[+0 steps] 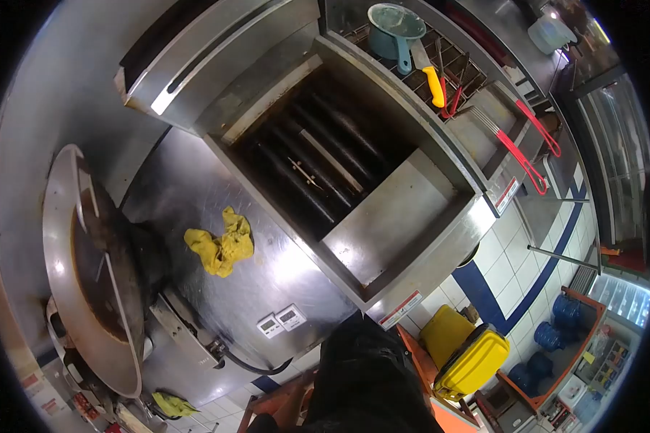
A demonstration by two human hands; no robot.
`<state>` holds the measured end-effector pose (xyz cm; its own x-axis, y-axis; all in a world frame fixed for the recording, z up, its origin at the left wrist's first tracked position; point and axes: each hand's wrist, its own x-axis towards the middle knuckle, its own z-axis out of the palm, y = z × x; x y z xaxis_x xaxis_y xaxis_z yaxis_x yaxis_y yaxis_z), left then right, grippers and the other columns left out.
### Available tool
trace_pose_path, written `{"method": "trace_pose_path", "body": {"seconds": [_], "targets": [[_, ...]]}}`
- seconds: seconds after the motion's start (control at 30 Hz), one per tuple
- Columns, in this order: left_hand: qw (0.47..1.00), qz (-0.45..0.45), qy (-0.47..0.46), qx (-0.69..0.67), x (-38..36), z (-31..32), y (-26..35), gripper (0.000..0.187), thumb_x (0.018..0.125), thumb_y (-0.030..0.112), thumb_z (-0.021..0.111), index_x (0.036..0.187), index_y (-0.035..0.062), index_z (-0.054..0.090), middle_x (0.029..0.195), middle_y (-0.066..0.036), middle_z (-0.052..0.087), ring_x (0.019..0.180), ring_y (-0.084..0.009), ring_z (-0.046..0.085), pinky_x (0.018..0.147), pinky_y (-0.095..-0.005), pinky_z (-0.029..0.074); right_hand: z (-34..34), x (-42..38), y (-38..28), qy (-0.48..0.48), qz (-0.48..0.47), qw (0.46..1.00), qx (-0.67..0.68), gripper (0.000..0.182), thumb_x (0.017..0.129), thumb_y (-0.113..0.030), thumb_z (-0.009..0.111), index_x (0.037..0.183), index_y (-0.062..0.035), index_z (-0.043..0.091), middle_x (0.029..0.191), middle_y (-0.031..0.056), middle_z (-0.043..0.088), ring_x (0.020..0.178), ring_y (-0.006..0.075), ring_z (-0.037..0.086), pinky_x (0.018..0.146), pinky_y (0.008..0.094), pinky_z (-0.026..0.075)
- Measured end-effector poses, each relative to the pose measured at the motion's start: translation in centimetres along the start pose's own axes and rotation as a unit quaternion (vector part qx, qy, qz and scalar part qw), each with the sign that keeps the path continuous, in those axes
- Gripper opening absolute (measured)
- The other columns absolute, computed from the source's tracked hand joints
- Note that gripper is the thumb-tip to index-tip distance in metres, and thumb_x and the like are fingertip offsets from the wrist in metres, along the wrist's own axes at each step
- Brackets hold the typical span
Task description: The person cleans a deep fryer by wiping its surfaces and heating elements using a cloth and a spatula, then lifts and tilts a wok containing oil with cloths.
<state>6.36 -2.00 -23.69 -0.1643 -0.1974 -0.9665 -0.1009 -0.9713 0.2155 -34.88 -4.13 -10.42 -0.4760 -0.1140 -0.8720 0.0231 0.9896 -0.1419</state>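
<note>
At the bottom edge, what looks like my left hand (291,410) hangs beside my dark-clothed leg, in shadow, and its fingers cannot be made out. My right hand is out of the picture. Neither hand is seen touching anything on the counter. In front of me is a steel fryer tank (477,209) with dark tubes along its blackened bottom and a flat sloped metal section at the near end. A crumpled yellow cloth (227,244) lies on the steel counter (188,180) left of the tank. Two small white timers (282,320) rest near the counter's front edge.
A large wide pan (63,238) stands tilted-looking at left. Back right, a rack holds a blue-green saucepan (392,47), a yellow-handled knife (433,86) and red-handled wire utensils (523,164). A yellow bin (473,361) and an orange-rimmed container (585,310) with blue bottles stand at lower right.
</note>
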Motion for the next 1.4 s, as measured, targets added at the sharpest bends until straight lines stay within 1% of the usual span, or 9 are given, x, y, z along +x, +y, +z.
{"method": "trace_pose_path", "body": {"seconds": [0.37, 0.47, 0.53, 0.67, 1.07, 1.17, 1.23, 1.33, 1.4], "targets": [[0.997, -0.023, -0.001, 0.071, -1.0, -1.5, 2.0, 0.031, 0.092, 0.025, 0.054, 0.108, 0.0011, 0.064, 0.106, -0.023, 0.064, 0.102, -0.0404, 0.061, 0.085, -0.0421, 0.05, 0.5, -2.9, -5.2, -0.014, 0.026, 0.999, 0.027, 0.033, 0.095, -0.033, 0.048, 0.109, -0.0053, 0.06, 0.086, 0.0083, 0.066, 0.074, 0.0164, 0.062, 0.07, 0.0315, 0.049], [0.997, -0.021, 0.0, 0.069, -0.7, -1.4, 2.2, 0.031, 0.092, 0.025, 0.054, 0.108, 0.0009, 0.064, 0.105, -0.024, 0.064, 0.102, -0.0405, 0.061, 0.085, -0.0422, 0.05, 0.8, -4.2, -7.4, 0.062, 0.053, 0.985, 0.154, 0.036, 0.096, -0.038, 0.046, 0.111, -0.0075, 0.058, 0.085, 0.0065, 0.065, 0.075, 0.0155, 0.061, 0.069, 0.0312, 0.049], [0.998, -0.02, 0.001, 0.063, -0.8, -1.2, 2.5, 0.031, 0.092, 0.025, 0.054, 0.108, 0.0008, 0.064, 0.105, -0.024, 0.064, 0.102, -0.0406, 0.061, 0.085, -0.0423, 0.05, 1.2, -4.0, -3.9, 0.041, 0.002, 0.99, 0.132, 0.041, 0.098, -0.045, 0.044, 0.109, -0.009, 0.059, 0.087, 0.0072, 0.064, 0.077, 0.0142, 0.059, 0.069, 0.0337, 0.049], [0.998, -0.022, 0.006, 0.05, -1.1, -0.8, 2.6, 0.031, 0.092, 0.025, 0.053, 0.107, 0.0006, 0.064, 0.105, -0.024, 0.064, 0.102, -0.0407, 0.061, 0.085, -0.0424, 0.05, 1.8, -3.2, -2.1, 0.021, 0.063, 0.998, 0.019, 0.042, 0.098, -0.043, 0.044, 0.111, -0.0065, 0.059, 0.085, 0.0084, 0.064, 0.075, 0.0148, 0.059, 0.067, 0.033, 0.049], [0.997, -0.002, 0.018, 0.072, 0.2, -0.8, 4.0, 0.031, 0.093, 0.025, 0.053, 0.107, -0.0002, 0.064, 0.104, -0.024, 0.065, 0.101, -0.041, 0.061, 0.084, -0.0427, 0.05, 1.7, -2.5, -10.1, -0.013, 0.002, 0.994, -0.106, 0.044, 0.1, -0.037, 0.044, 0.115, 0.0008, 0.059, 0.079, 0.012, 0.065, 0.067, 0.0168, 0.059, 0.062, 0.0307, 0.049], [0.995, 0.018, 0.029, 0.09, 0.9, -1.1, 3.8, 0.031, 0.093, 0.025, 0.053, 0.107, -0.0004, 0.064, 0.103, -0.024, 0.065, 0.1, -0.0411, 0.061, 0.084, -0.0428, 0.05, 3.1, -3.2, -14.2, 0.07, -0.024, 0.993, 0.095, 0.039, 0.097, -0.035, 0.048, 0.097, 0.0015, 0.062, 0.075, 0.0127, 0.064, 0.052, 0.0176, 0.06, 0.044, 0.0272, 0.05], [0.993, 0.034, 0.04, 0.107, 1.1, -1.5, 3.8, 0.031, 0.093, 0.025, 0.053, 0.107, -0.0005, 0.064, 0.103, -0.024, 0.065, 0.1, -0.0411, 0.061, 0.084, -0.0428, 0.05, 2.0, 0.5, -11.3, 0.085, -0.201, 0.975, -0.038, 0.031, 0.095, -0.027, 0.05, 0.098, 0.0016, 0.063, 0.08, 0.0157, 0.066, 0.06, 0.0183, 0.062, 0.053, 0.0287, 0.052], [0.984, 0.072, 0.06, 0.149, 2.1, -1.7, 2.9, 0.031, 0.093, 0.025, 0.052, 0.106, -0.0007, 0.064, 0.103, -0.025, 0.065, 0.1, -0.0412, 0.061, 0.084, -0.0429, 0.05, 3.0, 3.3, -7.4, 0.133, -0.333, 0.926, -0.122, 0.031, 0.093, -0.026, 0.053, 0.1, 0.003, 0.063, 0.081, 0.0147, 0.067, 0.071, 0.0204, 0.064, 0.067, 0.0312, 0.051], [0.974, 0.101, 0.069, 0.189, 3.1, -1.9, 2.2, 0.031, 0.093, 0.025, 0.052, 0.106, -0.0008, 0.064, 0.103, -0.025, 0.065, 0.1, -0.0413, 0.061, 0.084, -0.043, 0.05, 3.2, 2.5, -6.2, 0.114, -0.233, 0.953, -0.154, 0.035, 0.092, -0.028, 0.055, 0.101, 0.0052, 0.062, 0.084, 0.0139, 0.067, 0.084, 0.0221, 0.063, 0.078, 0.0341, 0.048]]}}
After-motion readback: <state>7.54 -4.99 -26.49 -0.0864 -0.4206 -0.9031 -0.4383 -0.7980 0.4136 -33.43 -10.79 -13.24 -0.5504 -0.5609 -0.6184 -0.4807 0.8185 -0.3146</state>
